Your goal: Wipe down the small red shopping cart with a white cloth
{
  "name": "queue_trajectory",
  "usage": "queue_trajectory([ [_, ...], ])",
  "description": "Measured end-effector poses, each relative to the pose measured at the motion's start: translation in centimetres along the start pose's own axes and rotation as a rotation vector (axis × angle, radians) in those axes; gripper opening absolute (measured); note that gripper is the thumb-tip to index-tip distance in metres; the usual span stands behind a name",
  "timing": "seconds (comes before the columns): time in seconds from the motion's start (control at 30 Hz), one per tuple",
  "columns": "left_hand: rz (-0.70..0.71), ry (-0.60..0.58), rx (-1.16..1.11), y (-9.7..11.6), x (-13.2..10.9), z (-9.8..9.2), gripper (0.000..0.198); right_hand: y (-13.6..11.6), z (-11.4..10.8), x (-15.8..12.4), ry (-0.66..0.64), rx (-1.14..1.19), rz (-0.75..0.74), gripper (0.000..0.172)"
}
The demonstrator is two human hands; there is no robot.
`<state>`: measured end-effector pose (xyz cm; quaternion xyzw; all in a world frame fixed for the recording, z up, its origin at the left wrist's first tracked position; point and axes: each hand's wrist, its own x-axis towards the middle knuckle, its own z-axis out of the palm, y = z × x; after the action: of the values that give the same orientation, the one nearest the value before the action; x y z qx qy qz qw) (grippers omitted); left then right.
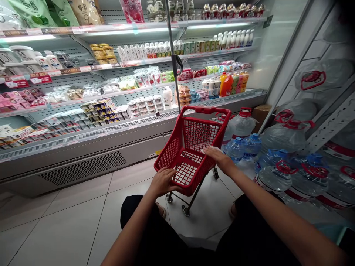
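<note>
In the head view, I have a red cart (191,157) lying between the two sets of fingers and reaching away beyond them. Its basket looks like moulded plastic: a smooth rounded rim, side walls pierced with small square holes, and an open grid in the floor around a solid panel. At the far end, farthest from the fingers, a thick handle (203,110) curves across the top. Slim metal legs (198,193) run below the basket to small casters (186,211) on the glossy floor tiles (69,229).

My right hand (218,157) lies over the side rim, its fingers close together and closed over a thin, crumpled white cloth (203,151), pressing it to the plastic. My left hand (161,183) sits at the near corner; its thumb stands apart from the fingers, and both touch the rim. From this angle I can't tell whether they clamp it or only rest there.

Beyond the left fingers stretches a refrigerated case (144,147) of grey metal with a slotted grille, its shelves carrying cartons, tubs and bottles. Right of the right fingers, clear water bottles (242,123) with ribbed sides and red or blue tops crowd the floor and a perforated white rack (332,122).
</note>
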<state>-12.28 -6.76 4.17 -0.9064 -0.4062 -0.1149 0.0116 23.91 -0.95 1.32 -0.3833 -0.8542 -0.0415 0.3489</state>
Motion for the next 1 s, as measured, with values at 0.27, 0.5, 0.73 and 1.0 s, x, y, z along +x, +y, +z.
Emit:
queue_trajectory([
  [0.27,-0.101,0.176,0.02,2.9,2.7,3.7,0.07,-1.6,1.5,-0.8,0.038,-0.032,0.092,0.057],
  [0.5,-0.184,0.21,0.082,6.3,4.2,4.8,0.067,-10.5,1.9,-6.3,0.014,-0.065,0.064,0.069],
  [0.73,-0.003,0.061,0.091,6.4,5.1,3.2,0.059,-8.9,0.2,-8.1,0.011,-0.068,0.076,0.069],
  [1.0,0.079,0.172,0.191,2.5,6.7,3.2,0.026,-5.2,-0.6,-7.1,0.071,-0.073,0.303,0.072],
])
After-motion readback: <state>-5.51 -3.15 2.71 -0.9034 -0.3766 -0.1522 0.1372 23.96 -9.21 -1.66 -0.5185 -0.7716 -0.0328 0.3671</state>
